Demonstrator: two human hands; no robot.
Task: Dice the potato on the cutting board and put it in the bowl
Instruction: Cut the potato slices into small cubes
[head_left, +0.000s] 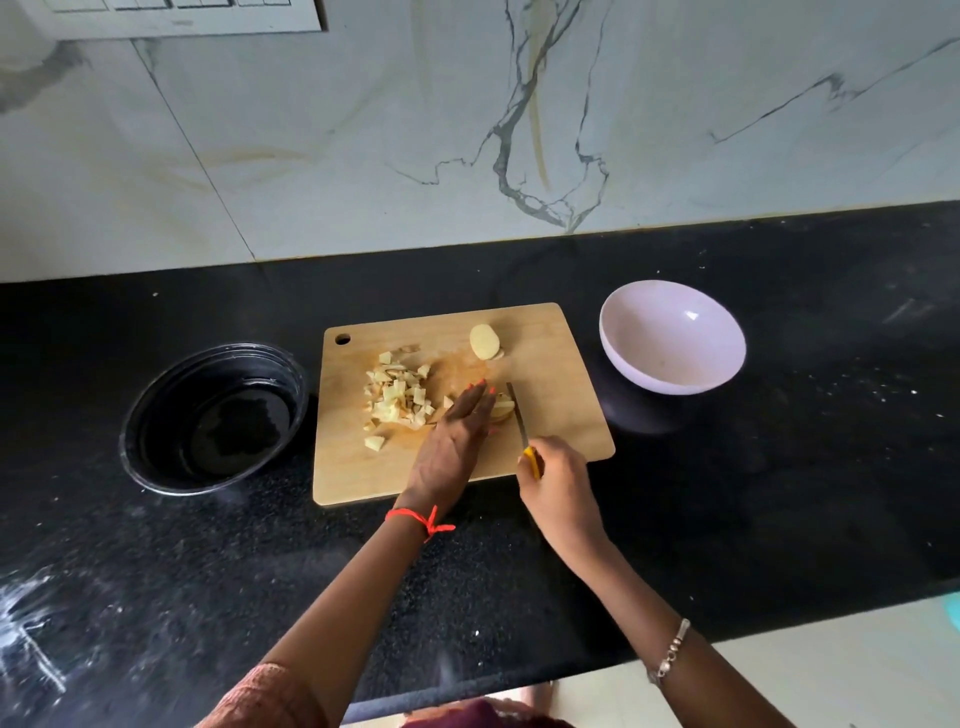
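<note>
A wooden cutting board lies on the black counter. A heap of diced potato covers its left half, and a larger potato piece rests near the far edge. My left hand lies with straight fingers on potato slices at the board's middle. My right hand grips the yellow handle of a knife, whose blade stands just right of those slices. An empty white bowl sits to the right of the board.
A black bowl stands left of the board. The marble wall rises behind the counter. The counter's front edge runs at lower right, with pale floor beyond it.
</note>
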